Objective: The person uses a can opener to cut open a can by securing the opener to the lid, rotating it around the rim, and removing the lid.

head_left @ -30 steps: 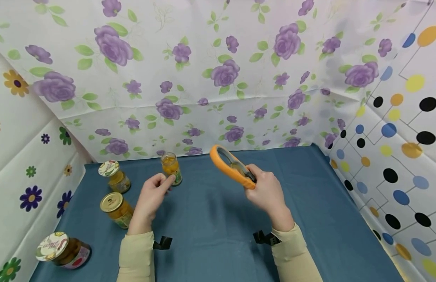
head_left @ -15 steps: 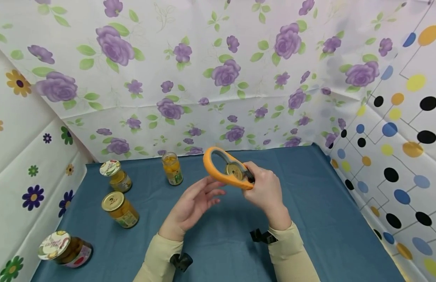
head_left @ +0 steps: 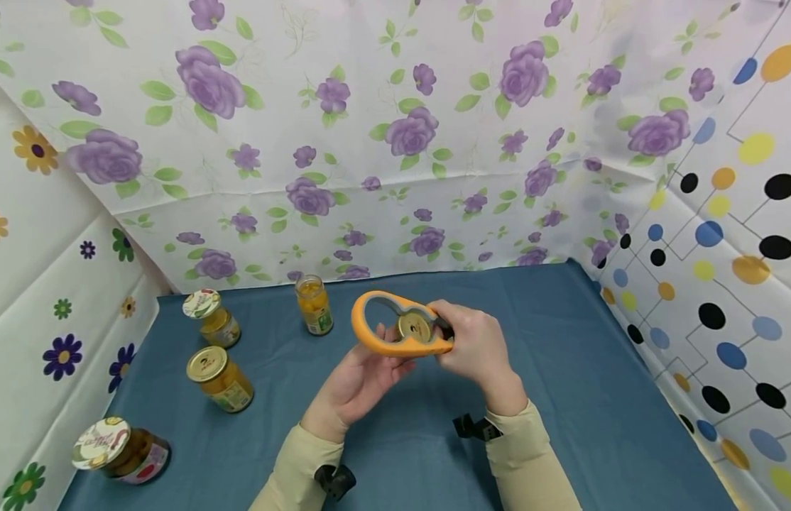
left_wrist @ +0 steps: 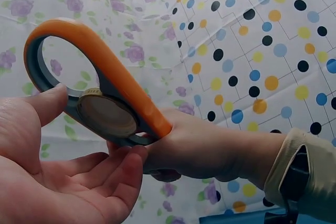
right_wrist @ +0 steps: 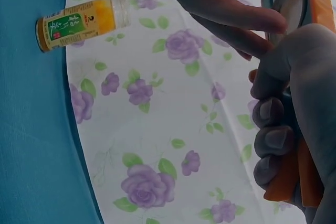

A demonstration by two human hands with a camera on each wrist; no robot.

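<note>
My right hand (head_left: 475, 348) grips the handles of an orange and grey jar opener (head_left: 405, 347), held up above the middle of the table. A gold jar lid (head_left: 413, 327) sits in the smaller part of its opening, beside the larger loop. Beneath it my left hand (head_left: 360, 387) is palm up with loosely bent fingers. In the left wrist view the thumb lies by the opener's grey inner rim, close to the lid (left_wrist: 107, 114); in the right wrist view a left fingertip overlaps the lid (right_wrist: 290, 6). A lidless glass jar of yellow fruit (head_left: 315, 309) stands behind the hands.
On the left stand a small jar with a patterned lid (head_left: 219, 328), a gold-lidded jar (head_left: 226, 383) and a dark jar (head_left: 136, 458) with a patterned lid. Blue cloth (head_left: 600, 397) covers the table. Patterned sheets (head_left: 395, 199) rise at the back and both sides.
My left hand has moved right from beside the lidless jar to below the opener. The right hand has tilted the opener and brought it slightly left and down, so the lid shows.
</note>
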